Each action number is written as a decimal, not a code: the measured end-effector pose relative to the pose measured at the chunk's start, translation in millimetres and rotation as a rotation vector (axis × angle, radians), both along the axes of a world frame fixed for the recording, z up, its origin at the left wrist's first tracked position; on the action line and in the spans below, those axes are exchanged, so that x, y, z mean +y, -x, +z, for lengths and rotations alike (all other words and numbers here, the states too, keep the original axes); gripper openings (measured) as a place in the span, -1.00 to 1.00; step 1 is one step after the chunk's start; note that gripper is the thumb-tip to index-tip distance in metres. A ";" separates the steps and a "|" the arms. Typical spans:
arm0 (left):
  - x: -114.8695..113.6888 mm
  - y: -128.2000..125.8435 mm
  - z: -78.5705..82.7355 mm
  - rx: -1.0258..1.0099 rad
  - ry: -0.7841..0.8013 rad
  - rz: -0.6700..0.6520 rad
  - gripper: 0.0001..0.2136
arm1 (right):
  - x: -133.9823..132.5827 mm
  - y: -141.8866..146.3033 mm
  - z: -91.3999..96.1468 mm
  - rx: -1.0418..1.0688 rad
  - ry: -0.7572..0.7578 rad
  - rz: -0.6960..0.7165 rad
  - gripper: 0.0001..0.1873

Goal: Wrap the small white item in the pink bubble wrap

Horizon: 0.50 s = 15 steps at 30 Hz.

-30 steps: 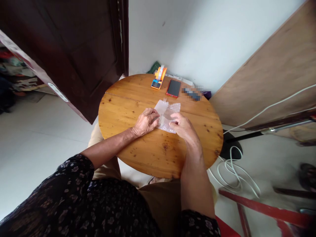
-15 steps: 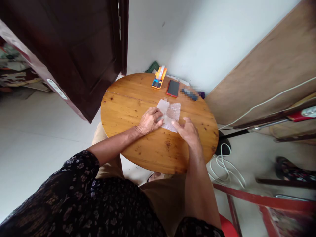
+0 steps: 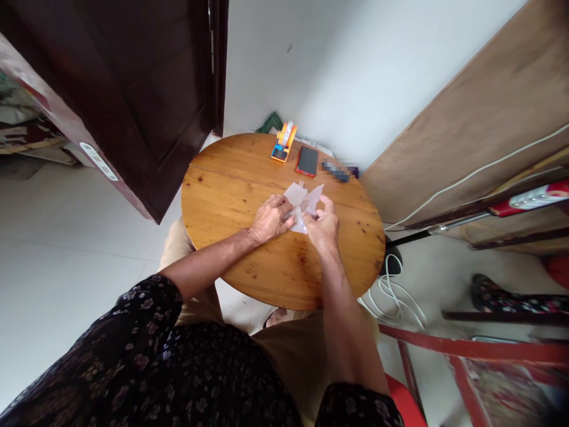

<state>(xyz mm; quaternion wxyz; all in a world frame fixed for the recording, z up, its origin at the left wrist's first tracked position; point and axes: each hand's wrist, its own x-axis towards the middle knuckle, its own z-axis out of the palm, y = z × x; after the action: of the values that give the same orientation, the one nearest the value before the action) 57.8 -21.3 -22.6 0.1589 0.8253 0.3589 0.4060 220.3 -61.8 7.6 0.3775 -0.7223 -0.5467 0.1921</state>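
Observation:
A clear sheet of bubble wrap (image 3: 295, 193) lies on the round wooden table (image 3: 240, 196) between my hands. My left hand (image 3: 272, 218) rests on its left part, fingers curved and pressing it down; what lies beneath those fingers is hidden. My right hand (image 3: 323, 225) grips the sheet's right side between thumb and bent fingers. That side is raised and folds inward, while the far left corner stays flat on the wood.
Toward the wall stand an orange tape dispenser (image 3: 284, 142), a red-edged phone (image 3: 307, 161) and a blurred dark object (image 3: 335, 171). A dark door (image 3: 164, 101) is at left. White cable (image 3: 395, 290) lies coiled on the floor right of the table, near a red chair frame (image 3: 471, 345).
My right hand has moved left onto the bubble wrap and closed on its right side, which is now lifted and folded. My left hand has stayed on the sheet.

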 end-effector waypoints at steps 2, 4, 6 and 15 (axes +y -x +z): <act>1.4 -0.3 0.9 -0.003 0.023 -0.007 -0.83 | 2.7 7.1 5.1 0.040 -0.023 -0.039 -0.15; 3.4 -0.3 1.4 -0.003 0.056 -0.013 -0.82 | 5.2 13.5 9.9 0.099 -0.021 -0.048 -0.15; 5.4 -0.6 1.4 -0.003 0.078 -0.021 -0.80 | 6.9 18.0 13.3 0.167 -0.009 -0.051 -0.14; 1.8 -3.5 6.4 0.077 0.015 -0.096 -0.79 | 10.6 7.0 -0.6 0.218 -0.032 -0.065 -0.17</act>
<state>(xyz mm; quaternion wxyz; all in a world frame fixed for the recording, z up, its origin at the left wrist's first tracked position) 61.2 -19.5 -16.2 0.1706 0.8553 0.3277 0.3631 213.4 -51.2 7.0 0.4525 -0.7084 -0.4815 0.2484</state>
